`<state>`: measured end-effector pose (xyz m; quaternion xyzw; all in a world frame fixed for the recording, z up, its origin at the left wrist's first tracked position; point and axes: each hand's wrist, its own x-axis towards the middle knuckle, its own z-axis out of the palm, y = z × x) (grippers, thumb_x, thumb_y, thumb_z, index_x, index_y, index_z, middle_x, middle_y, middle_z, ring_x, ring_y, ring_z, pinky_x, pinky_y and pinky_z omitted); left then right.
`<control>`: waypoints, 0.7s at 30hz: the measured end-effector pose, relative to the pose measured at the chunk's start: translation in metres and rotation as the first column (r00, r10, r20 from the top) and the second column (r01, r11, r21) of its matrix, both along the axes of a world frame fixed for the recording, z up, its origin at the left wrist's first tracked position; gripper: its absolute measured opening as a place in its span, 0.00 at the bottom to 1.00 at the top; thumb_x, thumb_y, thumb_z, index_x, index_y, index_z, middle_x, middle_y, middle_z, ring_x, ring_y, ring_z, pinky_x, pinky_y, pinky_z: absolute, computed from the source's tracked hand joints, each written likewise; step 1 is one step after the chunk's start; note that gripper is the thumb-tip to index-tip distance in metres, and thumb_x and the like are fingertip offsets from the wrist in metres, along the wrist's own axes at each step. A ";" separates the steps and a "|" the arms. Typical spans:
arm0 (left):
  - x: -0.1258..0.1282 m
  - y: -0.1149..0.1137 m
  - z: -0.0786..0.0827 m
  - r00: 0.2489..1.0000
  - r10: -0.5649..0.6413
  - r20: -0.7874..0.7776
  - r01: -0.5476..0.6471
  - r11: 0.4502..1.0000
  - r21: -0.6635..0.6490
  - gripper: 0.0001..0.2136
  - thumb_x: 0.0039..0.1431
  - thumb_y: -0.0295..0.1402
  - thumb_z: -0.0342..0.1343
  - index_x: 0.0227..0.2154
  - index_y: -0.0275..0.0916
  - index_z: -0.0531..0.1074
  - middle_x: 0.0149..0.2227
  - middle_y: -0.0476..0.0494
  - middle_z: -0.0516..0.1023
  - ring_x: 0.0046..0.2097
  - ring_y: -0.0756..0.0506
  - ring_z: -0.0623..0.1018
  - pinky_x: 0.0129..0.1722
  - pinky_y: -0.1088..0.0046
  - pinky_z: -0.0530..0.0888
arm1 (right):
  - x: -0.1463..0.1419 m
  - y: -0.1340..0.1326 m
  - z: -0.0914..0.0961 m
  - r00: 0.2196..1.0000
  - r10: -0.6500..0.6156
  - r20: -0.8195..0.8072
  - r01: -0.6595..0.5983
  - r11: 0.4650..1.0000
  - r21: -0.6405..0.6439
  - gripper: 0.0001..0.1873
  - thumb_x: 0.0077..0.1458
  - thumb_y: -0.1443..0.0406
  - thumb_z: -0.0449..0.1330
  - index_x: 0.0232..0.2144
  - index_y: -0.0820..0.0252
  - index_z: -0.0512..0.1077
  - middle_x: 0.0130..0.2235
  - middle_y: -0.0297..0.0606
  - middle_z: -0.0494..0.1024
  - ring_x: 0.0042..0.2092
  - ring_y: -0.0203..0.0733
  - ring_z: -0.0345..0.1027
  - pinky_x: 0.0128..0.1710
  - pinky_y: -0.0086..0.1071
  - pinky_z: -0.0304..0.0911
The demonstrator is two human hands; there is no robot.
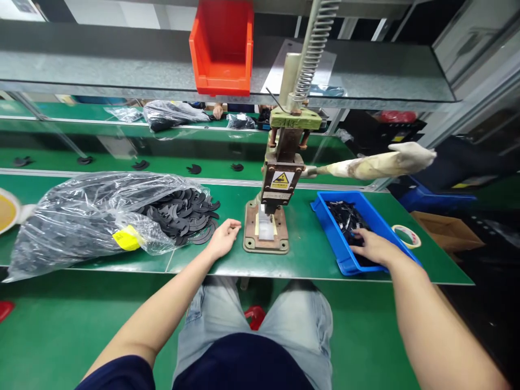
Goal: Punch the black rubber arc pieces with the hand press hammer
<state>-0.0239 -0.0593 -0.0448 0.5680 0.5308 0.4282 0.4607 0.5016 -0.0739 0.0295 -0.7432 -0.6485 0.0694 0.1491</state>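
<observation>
My left hand [224, 238] rests on the green bench just left of the hand press [280, 179]. Its fingers are drawn together, and whatever they may hold is hidden. My right hand [376, 248] reaches into a blue bin [331, 233], thumb and fingers apart, fingertips touching small black parts [345, 216]. On the press base [266, 246] lies a pale, clear-looking block [266, 227] under the ram. Dark curved flat pieces [182, 214] spill from a clear plastic bag [89, 216] to the left of my left hand.
The press lever [369, 165], wrapped in pale cloth, sticks out to the right above the bin. A tape roll [406, 236] lies right of the bin. Several curved pieces [194, 169] sit on the green strip behind. An orange bin [222, 81] stands on the shelf; another person's hand [218, 111] shows beyond.
</observation>
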 end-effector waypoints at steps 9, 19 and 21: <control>0.003 -0.014 -0.021 0.985 -0.003 -0.171 0.031 0.986 0.163 0.15 0.67 0.46 0.61 0.49 0.41 0.77 0.40 0.44 0.81 0.34 0.47 0.77 0.38 0.68 0.75 | -0.015 -0.001 -0.005 0.982 0.032 0.188 0.026 0.954 -0.297 0.16 0.55 0.52 0.67 0.42 0.53 0.81 0.41 0.42 0.86 0.40 0.44 0.78 0.47 0.37 0.71; -0.002 -0.019 -0.017 0.994 0.056 -0.090 -0.045 0.991 0.125 0.22 0.62 0.53 0.64 0.46 0.39 0.78 0.33 0.47 0.79 0.32 0.47 0.76 0.34 0.70 0.73 | -0.020 -0.041 0.022 0.984 -0.082 0.160 0.074 0.996 0.050 0.20 0.67 0.55 0.55 0.50 0.56 0.81 0.56 0.47 0.83 0.58 0.50 0.73 0.63 0.45 0.66; -0.002 -0.022 -0.015 0.992 0.115 -0.060 -0.105 0.983 0.152 0.21 0.62 0.52 0.64 0.47 0.39 0.77 0.32 0.48 0.78 0.32 0.47 0.75 0.33 0.71 0.72 | -0.032 -0.049 0.025 0.987 -0.095 0.126 0.081 0.990 0.113 0.22 0.68 0.53 0.53 0.50 0.57 0.80 0.53 0.49 0.83 0.56 0.52 0.74 0.60 0.46 0.67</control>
